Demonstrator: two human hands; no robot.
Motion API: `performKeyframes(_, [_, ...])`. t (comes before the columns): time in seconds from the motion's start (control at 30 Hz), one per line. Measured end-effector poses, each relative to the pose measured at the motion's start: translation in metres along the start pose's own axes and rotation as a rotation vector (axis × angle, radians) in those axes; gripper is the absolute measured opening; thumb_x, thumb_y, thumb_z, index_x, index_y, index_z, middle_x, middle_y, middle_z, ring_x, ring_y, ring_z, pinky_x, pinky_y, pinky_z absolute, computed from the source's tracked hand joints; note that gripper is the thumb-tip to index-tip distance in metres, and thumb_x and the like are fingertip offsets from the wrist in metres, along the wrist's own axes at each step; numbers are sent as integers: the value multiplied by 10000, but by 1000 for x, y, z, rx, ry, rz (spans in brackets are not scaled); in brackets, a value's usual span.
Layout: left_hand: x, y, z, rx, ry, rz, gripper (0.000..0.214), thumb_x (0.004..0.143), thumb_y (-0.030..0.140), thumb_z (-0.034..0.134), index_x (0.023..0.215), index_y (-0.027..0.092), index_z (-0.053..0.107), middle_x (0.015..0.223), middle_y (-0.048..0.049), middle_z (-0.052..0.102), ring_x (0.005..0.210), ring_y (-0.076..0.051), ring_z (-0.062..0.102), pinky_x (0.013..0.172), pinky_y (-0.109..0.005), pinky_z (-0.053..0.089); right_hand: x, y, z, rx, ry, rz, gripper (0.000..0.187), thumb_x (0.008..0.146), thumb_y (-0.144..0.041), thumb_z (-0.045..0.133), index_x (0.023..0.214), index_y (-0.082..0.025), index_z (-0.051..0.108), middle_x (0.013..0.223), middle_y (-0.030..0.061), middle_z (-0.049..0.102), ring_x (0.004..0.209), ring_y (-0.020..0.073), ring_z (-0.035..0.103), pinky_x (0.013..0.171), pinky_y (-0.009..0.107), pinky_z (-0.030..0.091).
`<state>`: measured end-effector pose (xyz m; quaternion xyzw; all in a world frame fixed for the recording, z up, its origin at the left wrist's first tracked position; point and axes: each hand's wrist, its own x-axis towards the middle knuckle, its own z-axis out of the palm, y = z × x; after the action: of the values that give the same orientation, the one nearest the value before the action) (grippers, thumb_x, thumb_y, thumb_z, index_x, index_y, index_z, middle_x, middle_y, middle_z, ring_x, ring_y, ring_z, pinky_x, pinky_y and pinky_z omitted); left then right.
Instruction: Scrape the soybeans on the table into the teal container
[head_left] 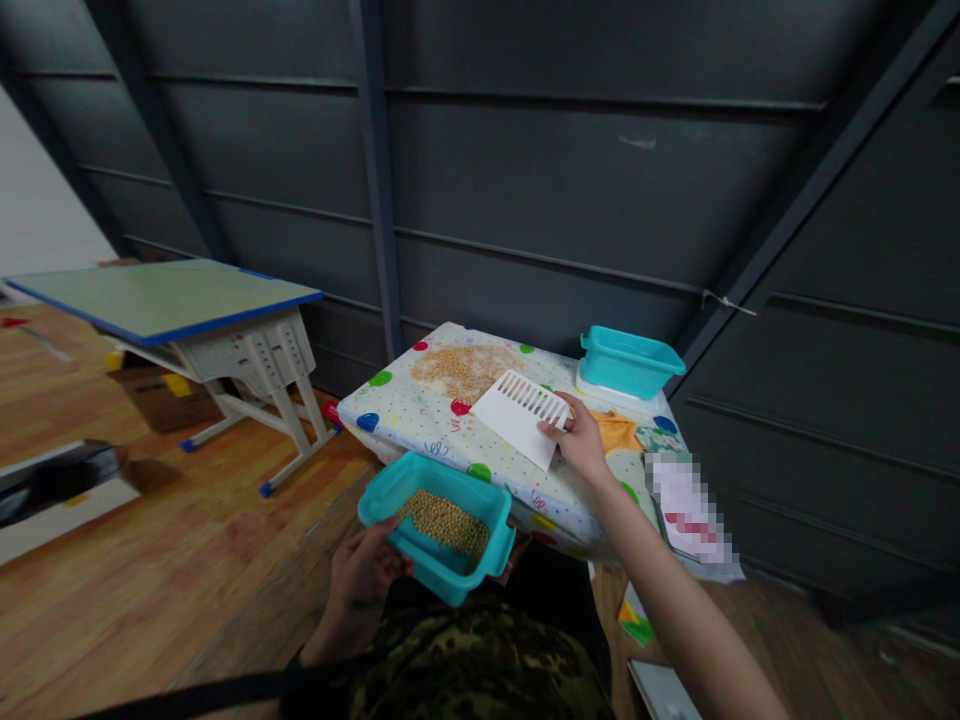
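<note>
My left hand [367, 565] grips the near left rim of a teal plastic basin [375, 490], its thumb over the edge. Round yellowish beans [444, 522], which look like soybeans, lie in that basin, held just off the table's front edge. With its fingers closed on the right edge, my right hand [579, 436] holds a flat white slotted plastic piece [514, 425] over the tabletop. The row of slots faces away from me. Beyond its left corner, a patch of beans and pale crumbs [461, 370] is spread on the patterned tablecloth [405, 420].
A second teal basin [630, 365] stands at the table's back right. Near it lie an orange cloth [616, 432] and a blurred-out paper [686, 510]. Left is a desk with blue edging [172, 300]; a dark panelled wall [540, 180] rises behind. An open box [67, 500] sits on the floor.
</note>
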<state>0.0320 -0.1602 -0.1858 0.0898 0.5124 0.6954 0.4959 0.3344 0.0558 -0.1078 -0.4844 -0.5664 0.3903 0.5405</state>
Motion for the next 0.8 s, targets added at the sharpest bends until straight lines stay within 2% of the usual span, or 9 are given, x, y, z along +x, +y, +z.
performKeyframes(0.13, [3,-3,-2,-10,8,3,459,418,348,1199,589,206,798,520,-47,722,462,-228,676,472,-340,572,5,-5,1,11,-59,35,900,664,-405,996,1542,-296,829,1182,84,915,1002,334,819,850,443,717])
performKeyframes(0.23, [7,-7,-6,-16,2,26,441,482,357,1200,633,205,814,543,-40,735,472,-221,690,489,-330,588,10,-10,2,26,-106,69,902,638,-406,992,1521,-309,834,1133,56,903,956,313,801,815,419,695])
performKeyframes(0.37, [11,-7,-8,-25,47,21,427,520,344,1157,643,232,763,519,-15,698,449,-214,676,461,-309,567,10,-15,4,46,-158,86,879,616,-407,996,1479,-330,848,1066,28,878,908,299,773,780,401,667])
performKeyframes(0.5, [9,-2,-6,-50,45,22,384,586,291,1106,660,252,732,520,8,679,438,-205,669,457,-298,581,-2,-22,6,67,-179,123,923,610,-413,1012,1512,-312,846,999,22,855,847,289,751,724,382,628])
performKeyframes(0.63, [5,1,-6,-39,19,32,397,580,307,1130,686,262,751,533,15,697,445,-209,677,463,-306,596,-21,-28,5,103,-246,181,913,613,-405,1050,1496,-305,839,921,-11,850,760,257,735,656,333,572])
performKeyframes(0.8, [7,2,-6,-21,38,42,436,544,323,1145,720,273,750,551,14,708,457,-220,687,468,-322,608,-36,-30,1,145,-291,219,874,616,-422,1123,1437,-310,845,993,9,912,808,271,803,686,331,604])
